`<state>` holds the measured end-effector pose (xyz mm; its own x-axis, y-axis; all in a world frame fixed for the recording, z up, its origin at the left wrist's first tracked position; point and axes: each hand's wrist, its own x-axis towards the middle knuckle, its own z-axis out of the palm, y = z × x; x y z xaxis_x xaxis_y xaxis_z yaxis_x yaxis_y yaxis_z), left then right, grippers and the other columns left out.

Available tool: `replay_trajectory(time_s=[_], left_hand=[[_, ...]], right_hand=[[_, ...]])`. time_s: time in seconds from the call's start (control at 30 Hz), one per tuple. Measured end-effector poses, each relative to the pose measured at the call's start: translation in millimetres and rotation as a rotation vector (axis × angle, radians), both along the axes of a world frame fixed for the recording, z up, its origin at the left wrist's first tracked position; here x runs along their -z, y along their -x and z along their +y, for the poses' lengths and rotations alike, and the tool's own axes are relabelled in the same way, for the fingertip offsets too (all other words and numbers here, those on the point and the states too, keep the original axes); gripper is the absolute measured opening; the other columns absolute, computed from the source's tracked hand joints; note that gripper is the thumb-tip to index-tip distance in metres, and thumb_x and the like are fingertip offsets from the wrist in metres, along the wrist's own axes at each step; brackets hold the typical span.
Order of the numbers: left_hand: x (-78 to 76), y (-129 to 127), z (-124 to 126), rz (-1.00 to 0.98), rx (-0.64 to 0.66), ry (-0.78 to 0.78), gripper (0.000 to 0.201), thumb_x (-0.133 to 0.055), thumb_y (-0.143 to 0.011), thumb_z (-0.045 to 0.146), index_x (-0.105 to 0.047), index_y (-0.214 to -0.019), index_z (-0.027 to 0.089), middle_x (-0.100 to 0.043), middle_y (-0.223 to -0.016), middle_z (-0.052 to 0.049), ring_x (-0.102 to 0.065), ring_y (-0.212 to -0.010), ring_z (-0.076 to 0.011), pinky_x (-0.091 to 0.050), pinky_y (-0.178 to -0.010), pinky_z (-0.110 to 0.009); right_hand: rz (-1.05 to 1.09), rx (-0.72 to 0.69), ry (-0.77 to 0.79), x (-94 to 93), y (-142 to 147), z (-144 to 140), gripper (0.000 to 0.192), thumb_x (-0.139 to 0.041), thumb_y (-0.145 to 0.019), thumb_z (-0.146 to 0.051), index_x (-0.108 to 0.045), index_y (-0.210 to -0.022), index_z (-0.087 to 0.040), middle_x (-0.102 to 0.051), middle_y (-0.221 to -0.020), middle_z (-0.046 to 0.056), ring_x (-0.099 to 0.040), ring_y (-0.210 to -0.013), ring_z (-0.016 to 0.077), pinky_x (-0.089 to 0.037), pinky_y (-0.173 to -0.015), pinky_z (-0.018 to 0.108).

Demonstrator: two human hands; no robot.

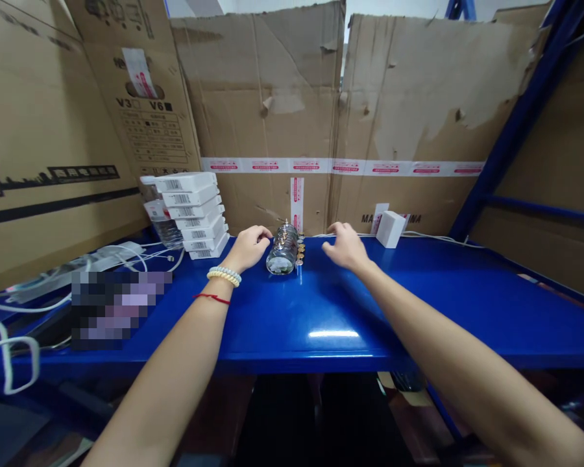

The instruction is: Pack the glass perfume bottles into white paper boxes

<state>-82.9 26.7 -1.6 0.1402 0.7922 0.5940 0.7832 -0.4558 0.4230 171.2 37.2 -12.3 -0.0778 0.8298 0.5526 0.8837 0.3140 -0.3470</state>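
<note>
A clear glass jar (281, 251) lies on its side on the blue shelf (418, 305), with small gold-coloured pieces (300, 251) beside its mouth. My left hand (249, 246) rests just left of the jar with its fingers curled; whether they touch the jar or hold something is unclear. My right hand (344, 246) hovers just right of the jar, fingers spread, holding nothing. A bead bracelet and a red string sit on my left wrist.
A stack of white barcoded boxes (194, 211) stands at the left, with a plastic bottle (161, 217) beside it. A single white box (390, 228) sits at the back right. White cables (97, 259) lie at the left. Cardboard cartons (282, 110) wall the back.
</note>
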Motion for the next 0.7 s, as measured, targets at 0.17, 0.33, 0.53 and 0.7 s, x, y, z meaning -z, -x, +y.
replay_trajectory(time_s=[0.17, 0.33, 0.53, 0.7], left_hand=[[-3.3, 3.5, -5.5, 0.061, 0.103, 0.162, 0.018, -0.049, -0.069, 0.025, -0.062, -0.079, 0.017, -0.065, -0.072, -0.001, -0.058, -0.068, -0.0151, -0.046, -0.066, -0.027], [-4.8, 7.0, -6.0, 0.137, 0.168, 0.275, 0.022, -0.059, -0.067, 0.032, -0.063, -0.082, 0.017, -0.065, -0.073, 0.000, -0.059, -0.069, -0.0153, -0.048, -0.067, -0.027], [-6.2, 8.2, -6.0, 0.164, 0.145, 0.298, 0.030, -0.066, -0.065, 0.038, -0.065, -0.086, 0.017, -0.066, -0.077, -0.001, -0.060, -0.070, -0.0154, -0.048, -0.067, -0.027], [-5.2, 8.8, -4.0, 0.172, 0.139, 0.323, 0.036, -0.070, -0.063, 0.041, -0.065, -0.089, 0.016, -0.065, -0.075, -0.002, -0.059, -0.068, -0.0156, -0.047, -0.065, -0.027]], right_hand=[[-0.028, -0.373, -0.050, 21.3, 28.8, -13.4, 0.026, -0.054, -0.077, -0.022, -0.059, -0.103, -0.020, -0.061, -0.097, 0.006, -0.059, -0.091, 0.0191, -0.047, -0.083, 0.031], [-0.078, -0.508, 0.010, 35.6, 25.6, -18.1, 0.038, -0.057, -0.079, -0.021, -0.058, -0.117, -0.019, -0.059, -0.098, 0.006, -0.059, -0.090, 0.0177, -0.046, -0.084, 0.030], [-0.142, -0.508, 0.107, 38.7, 23.6, -14.0, 0.044, -0.058, -0.081, -0.023, -0.058, -0.125, -0.020, -0.057, -0.097, 0.006, -0.058, -0.088, 0.0176, -0.045, -0.083, 0.030], [-0.142, -0.527, 0.129, 39.6, 26.3, -11.7, 0.035, -0.057, -0.082, -0.023, -0.062, -0.117, -0.020, -0.058, -0.099, 0.007, -0.058, -0.090, 0.0180, -0.044, -0.084, 0.030]])
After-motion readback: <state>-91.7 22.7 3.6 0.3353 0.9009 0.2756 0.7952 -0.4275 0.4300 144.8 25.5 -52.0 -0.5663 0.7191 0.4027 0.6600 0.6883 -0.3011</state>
